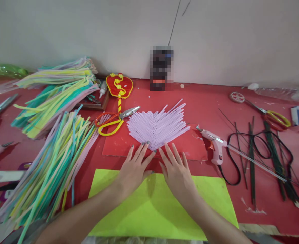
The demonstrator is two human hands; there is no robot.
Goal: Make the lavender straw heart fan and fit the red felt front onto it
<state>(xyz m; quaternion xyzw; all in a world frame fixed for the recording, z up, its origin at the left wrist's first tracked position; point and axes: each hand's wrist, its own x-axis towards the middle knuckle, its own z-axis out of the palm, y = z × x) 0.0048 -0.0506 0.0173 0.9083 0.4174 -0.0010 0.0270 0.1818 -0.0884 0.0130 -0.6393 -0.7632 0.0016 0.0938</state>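
Just beyond the fingertips, facing purple pipe-cleaner leaf (158, 126) with centre seam (153, 132) pointing straight away; flanking its near point with left hand (135, 166) and right hand (176, 167), about equally close; spreading fingers slightly, gripping nothing.

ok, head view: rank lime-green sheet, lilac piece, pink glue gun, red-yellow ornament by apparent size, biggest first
1. Lime-green sheet, partly behind the arms
2. Lilac piece
Pink glue gun and red-yellow ornament: too close to rank
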